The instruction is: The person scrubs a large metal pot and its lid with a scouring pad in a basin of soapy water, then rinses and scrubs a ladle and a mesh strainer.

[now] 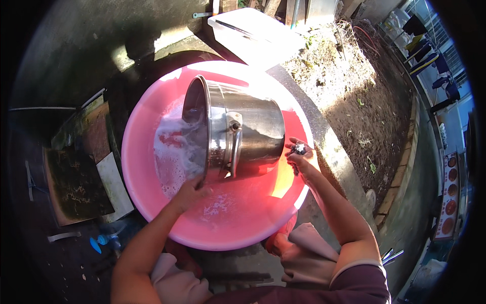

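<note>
A large stainless steel pot (252,133) lies on its side in a round pink plastic basin (228,231), its mouth to the left and a side handle facing up. Soapy, foamy water (171,152) spreads around the pot's mouth. My left hand (191,195) grips the rim of the pot at its lower edge. Near the pot's base, over the basin's right side, my right hand (303,157) is turned palm up and holds a small dark, shiny wad, possibly a scouring pad (298,149).
A white plastic tub (254,38) stands behind the basin. Boards (79,182) lie at the left near a blue-handled tap (102,241). To the right are a concrete curb (334,152) and a soil bed (372,152) edged with bricks.
</note>
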The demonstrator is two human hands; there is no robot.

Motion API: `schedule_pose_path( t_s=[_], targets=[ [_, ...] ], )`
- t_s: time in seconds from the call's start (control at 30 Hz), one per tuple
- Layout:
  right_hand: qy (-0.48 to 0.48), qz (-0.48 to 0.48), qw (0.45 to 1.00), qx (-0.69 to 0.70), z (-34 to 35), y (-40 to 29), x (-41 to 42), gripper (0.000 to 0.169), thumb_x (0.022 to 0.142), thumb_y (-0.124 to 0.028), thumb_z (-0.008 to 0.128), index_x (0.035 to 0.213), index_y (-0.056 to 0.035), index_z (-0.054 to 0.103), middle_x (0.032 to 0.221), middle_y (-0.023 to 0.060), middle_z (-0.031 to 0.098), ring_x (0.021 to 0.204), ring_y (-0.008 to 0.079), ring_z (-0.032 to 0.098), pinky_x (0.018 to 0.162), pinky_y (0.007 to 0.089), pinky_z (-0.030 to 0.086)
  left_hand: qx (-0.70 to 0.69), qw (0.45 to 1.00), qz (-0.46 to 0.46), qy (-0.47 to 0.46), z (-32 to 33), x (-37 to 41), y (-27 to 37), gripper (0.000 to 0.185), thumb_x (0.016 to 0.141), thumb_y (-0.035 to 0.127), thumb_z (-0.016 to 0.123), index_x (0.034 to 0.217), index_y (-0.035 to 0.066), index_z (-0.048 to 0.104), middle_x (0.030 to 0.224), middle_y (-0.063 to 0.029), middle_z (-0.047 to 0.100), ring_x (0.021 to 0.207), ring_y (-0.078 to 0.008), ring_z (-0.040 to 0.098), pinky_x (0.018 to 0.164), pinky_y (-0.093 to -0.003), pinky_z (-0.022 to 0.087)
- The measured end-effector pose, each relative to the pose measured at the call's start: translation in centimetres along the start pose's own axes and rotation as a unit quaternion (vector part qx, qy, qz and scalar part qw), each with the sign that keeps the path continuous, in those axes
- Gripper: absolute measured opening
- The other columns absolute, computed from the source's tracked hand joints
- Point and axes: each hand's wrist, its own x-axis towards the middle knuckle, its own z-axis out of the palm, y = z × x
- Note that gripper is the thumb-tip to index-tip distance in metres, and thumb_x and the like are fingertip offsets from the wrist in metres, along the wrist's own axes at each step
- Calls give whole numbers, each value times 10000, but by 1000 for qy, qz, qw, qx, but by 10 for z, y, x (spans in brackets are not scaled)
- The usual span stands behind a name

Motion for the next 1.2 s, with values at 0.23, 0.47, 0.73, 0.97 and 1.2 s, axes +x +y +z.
schedule_pose_path(
  t_s=[0.23, 0.47, 0.73, 0.97, 1.2],
  targets=[
    [-17, 26, 998, 48, 9, -23, -15, 703, 625, 64, 536, 1317, 5, 426, 908, 129, 630, 653, 162, 600, 560, 274, 508, 91, 983, -157, 16, 28, 8, 38, 335, 824, 312, 697, 760, -8, 623, 641, 0, 560, 648, -114, 529, 582, -304, 426],
    [-132, 123, 982, 64, -3, -23, -14, 646, 620, 93, 524, 1261, 55, 460, 981, 149, 638, 743, 211, 623, 615, 318, 535, -179, 978, -86, -67, -15, 15, 40, 599, 829, 141, 703, 1336, 46, 400, 1033, -47, 585, 863, -123, 567, 717, -258, 495],
    [-91, 108, 986, 89, -1, -25, -12, 646, 649, 15, 558, 1284, 16, 440, 1128, 162, 617, 857, 235, 643, 691, 328, 540, -204, 965, -162, 21, -4, 33, 76, 431, 863, 149, 635, 1243, 3, 491, 1060, -82, 612, 909, -158, 606, 799, -307, 500],
    [-116, 141, 983, -7, 26, -9, -17, 715, 632, 62, 621, 1322, 7, 440, 1152, 151, 564, 745, 182, 614, 619, 298, 517, -23, 998, -56, -27, 27, -13, 11, 329, 834, 234, 663, 1034, -17, 592, 835, -52, 631, 795, -124, 593, 673, -322, 469],
    [-203, 192, 960, -7, 41, -4, -27, 669, 657, 91, 566, 1312, 21, 454, 1100, 157, 617, 800, 214, 644, 638, 330, 531, -88, 984, -114, 105, 16, 36, 61, 228, 848, 218, 642, 853, -10, 638, 731, -24, 634, 650, -121, 588, 579, -278, 448]
  ],
)
